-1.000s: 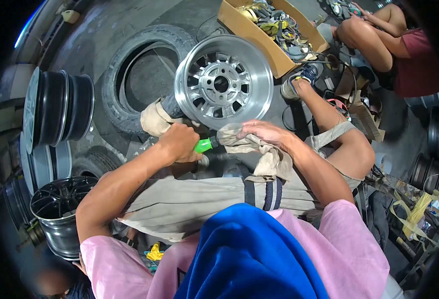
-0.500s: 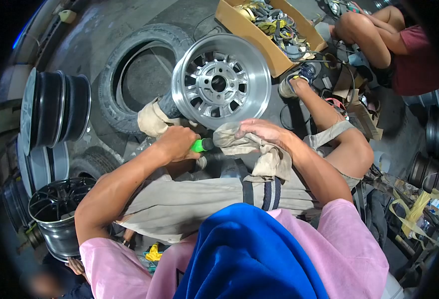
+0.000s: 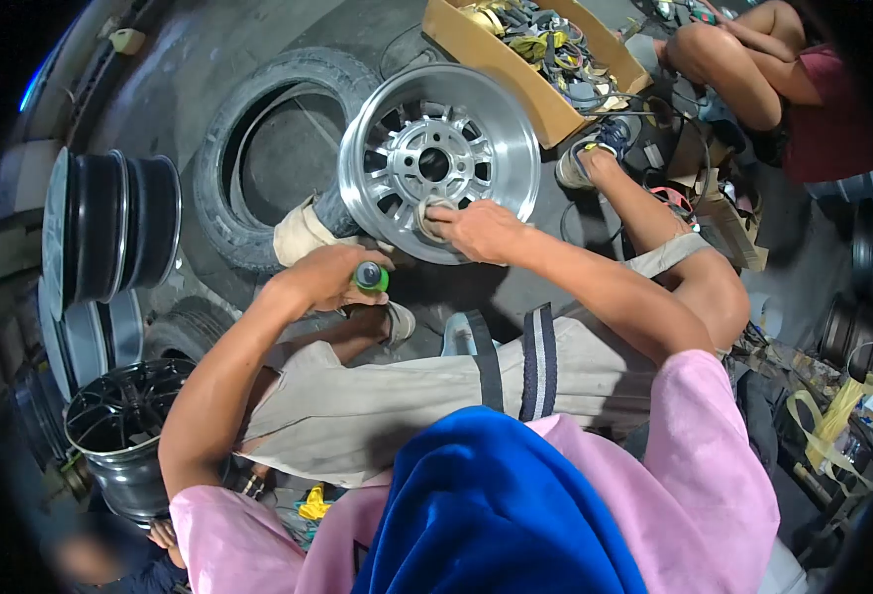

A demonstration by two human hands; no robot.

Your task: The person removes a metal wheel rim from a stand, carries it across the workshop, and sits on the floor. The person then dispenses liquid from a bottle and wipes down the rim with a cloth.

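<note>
A shiny silver wheel rim (image 3: 397,213) leans face-up in front of me, its spokes and hub toward me. My right hand (image 3: 491,233) is closed on a bunched beige rag (image 3: 428,218) and presses it against the lower inner face of the rim. Just below the rim's left side, my left hand (image 3: 327,277) grips a green bottle-like thing (image 3: 370,277) whose round black end faces up toward me. Most of its body is hidden by my fingers. A second beige cloth (image 3: 303,236) lies beside the rim, over the edge of a tyre (image 3: 220,193).
Dark wheel rims (image 3: 109,228) are stacked at left, above a black spoked wheel (image 3: 124,470). A cardboard box (image 3: 501,74) of straps and scraps stands beyond the rim. A co-worker (image 3: 832,109) sits at upper right, and another person's hand (image 3: 164,540) shows at lower left.
My right hand has moved forward with the rag from above my lap onto the rim. My left hand has shifted slightly left, and the green thing's black end now points up.
</note>
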